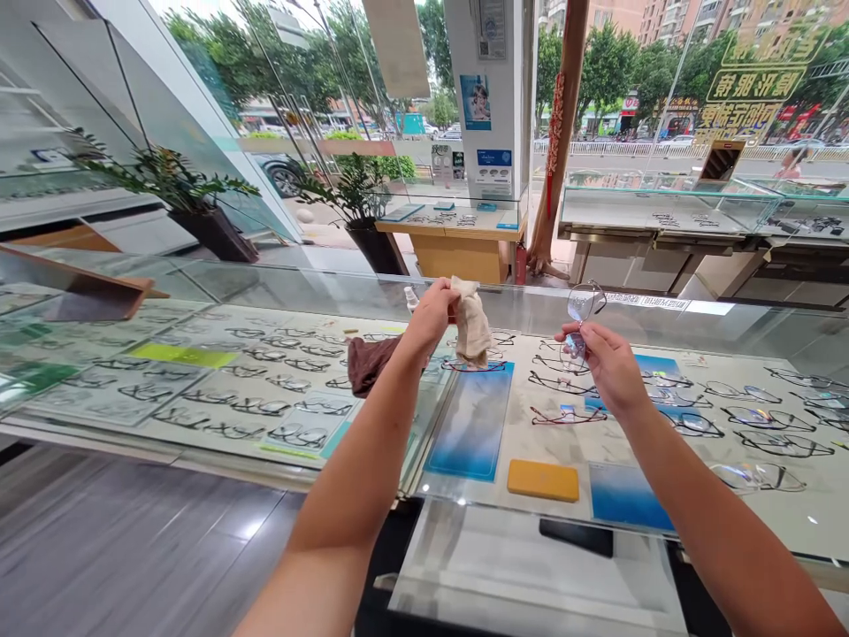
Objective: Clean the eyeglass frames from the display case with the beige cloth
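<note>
My left hand [434,308] is closed on a cream cloth [471,326], which hangs down from the fingers above the glass counter. To the right, my right hand [607,358] pinches a pair of eyeglasses [586,303] with thin frames. The glasses are held upright on end, one round lens above the fingers and the other partly behind them. Beside my left forearm lies a dark brown cloth [369,364] on the counter. A small white bottle [412,299] shows just behind my left hand, partly covered by it.
The glass display counter [371,482] holds rows of eyeglasses. A yellow case [543,480] lies near its front edge, between blue sheets [472,425]. Potted plants [375,239] and a wooden display table [457,252] stand beyond, by the windows. More glass cases are at the right.
</note>
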`<state>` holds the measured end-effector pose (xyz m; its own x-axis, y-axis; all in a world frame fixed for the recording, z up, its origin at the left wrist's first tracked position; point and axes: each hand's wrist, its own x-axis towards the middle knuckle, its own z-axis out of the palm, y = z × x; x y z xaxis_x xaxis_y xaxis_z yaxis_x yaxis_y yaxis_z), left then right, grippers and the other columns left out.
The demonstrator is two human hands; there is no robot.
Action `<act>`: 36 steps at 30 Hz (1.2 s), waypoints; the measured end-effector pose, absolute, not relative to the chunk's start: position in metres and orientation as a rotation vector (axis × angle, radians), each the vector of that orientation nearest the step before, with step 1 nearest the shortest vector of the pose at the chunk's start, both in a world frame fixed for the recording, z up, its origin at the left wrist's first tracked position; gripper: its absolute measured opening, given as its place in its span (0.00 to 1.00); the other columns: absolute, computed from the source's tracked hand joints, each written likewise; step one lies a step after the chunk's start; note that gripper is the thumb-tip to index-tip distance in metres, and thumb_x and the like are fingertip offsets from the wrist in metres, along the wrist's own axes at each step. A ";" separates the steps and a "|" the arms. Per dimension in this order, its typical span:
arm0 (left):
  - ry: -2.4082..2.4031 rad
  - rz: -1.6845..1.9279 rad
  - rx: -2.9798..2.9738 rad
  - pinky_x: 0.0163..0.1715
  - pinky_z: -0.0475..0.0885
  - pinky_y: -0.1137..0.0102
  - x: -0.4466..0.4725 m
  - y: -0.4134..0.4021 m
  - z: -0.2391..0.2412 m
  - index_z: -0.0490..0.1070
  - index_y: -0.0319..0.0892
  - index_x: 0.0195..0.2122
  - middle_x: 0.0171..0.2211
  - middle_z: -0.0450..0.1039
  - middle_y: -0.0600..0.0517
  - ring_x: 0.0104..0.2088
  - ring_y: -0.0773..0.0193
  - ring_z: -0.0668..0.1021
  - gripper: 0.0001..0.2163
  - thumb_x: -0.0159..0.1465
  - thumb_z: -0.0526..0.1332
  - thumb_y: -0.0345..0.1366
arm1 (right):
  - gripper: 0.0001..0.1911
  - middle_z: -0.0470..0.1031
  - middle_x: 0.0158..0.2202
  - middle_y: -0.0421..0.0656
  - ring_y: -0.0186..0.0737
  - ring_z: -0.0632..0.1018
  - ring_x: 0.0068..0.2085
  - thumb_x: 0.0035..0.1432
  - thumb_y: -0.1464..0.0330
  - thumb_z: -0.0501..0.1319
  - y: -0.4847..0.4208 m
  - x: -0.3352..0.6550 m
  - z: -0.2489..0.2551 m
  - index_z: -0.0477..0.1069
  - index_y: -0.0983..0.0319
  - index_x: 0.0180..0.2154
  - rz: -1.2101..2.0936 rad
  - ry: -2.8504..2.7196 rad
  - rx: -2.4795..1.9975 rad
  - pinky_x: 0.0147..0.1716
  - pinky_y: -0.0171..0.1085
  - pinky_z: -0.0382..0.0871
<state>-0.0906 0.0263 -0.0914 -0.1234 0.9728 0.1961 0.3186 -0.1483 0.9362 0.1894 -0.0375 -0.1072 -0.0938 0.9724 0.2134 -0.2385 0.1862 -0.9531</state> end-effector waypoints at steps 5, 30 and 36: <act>0.939 1.384 1.211 0.25 0.65 0.75 -0.070 0.011 -0.078 0.62 0.45 0.36 0.28 0.64 0.56 0.26 0.68 0.69 0.09 0.56 0.59 0.39 | 0.15 0.85 0.36 0.42 0.39 0.76 0.39 0.54 0.50 0.71 -0.038 0.188 -0.107 0.85 0.53 0.35 1.266 -1.187 -0.810 0.42 0.40 0.66; 0.685 1.072 1.815 0.49 0.66 0.64 -0.016 -0.030 -0.088 0.68 0.43 0.31 0.42 0.67 0.48 0.45 0.56 0.70 0.07 0.60 0.61 0.40 | 0.16 0.82 0.46 0.42 0.40 0.74 0.45 0.57 0.52 0.68 -0.039 0.174 -0.113 0.85 0.54 0.38 1.237 -1.127 -0.813 0.45 0.39 0.66; 0.625 1.003 1.753 0.45 0.68 0.66 -0.014 -0.036 -0.087 0.66 0.43 0.32 0.47 0.69 0.47 0.44 0.57 0.72 0.12 0.64 0.64 0.44 | 0.17 0.81 0.48 0.43 0.42 0.76 0.49 0.57 0.51 0.68 -0.039 0.173 -0.118 0.85 0.56 0.40 1.191 -1.132 -0.802 0.51 0.40 0.69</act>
